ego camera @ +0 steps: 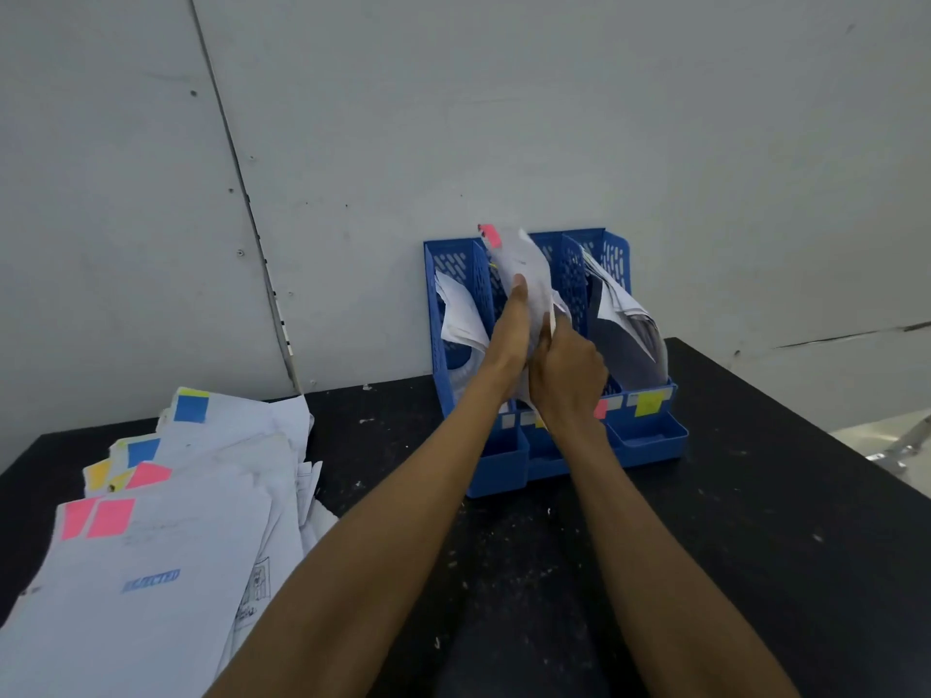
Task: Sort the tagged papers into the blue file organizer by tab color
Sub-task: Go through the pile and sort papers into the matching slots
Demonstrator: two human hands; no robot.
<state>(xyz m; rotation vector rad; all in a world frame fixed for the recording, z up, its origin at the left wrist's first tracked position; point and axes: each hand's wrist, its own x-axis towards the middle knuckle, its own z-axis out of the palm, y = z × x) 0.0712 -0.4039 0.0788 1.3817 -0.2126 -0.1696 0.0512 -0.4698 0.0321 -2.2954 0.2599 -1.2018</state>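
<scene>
A blue file organizer [650,438] with three upright slots stands against the wall on the black table. Both my hands hold a white paper with a pink tab [529,264] in the middle slot. My left hand [511,330] grips the sheet from the left, thumb up along it. My right hand [569,375] pinches its lower right edge. Curled papers [461,314] sit in the left slot and more papers [629,314] lean in the right slot. A pink and a yellow label [649,404] mark the organizer's front. A loose pile of tagged papers [166,536] lies at the left.
The black table [755,521] ends at the right, where a metal frame [902,450] shows below. A grey panelled wall [453,118] stands right behind the organizer. The pile carries pink, blue and yellow tabs.
</scene>
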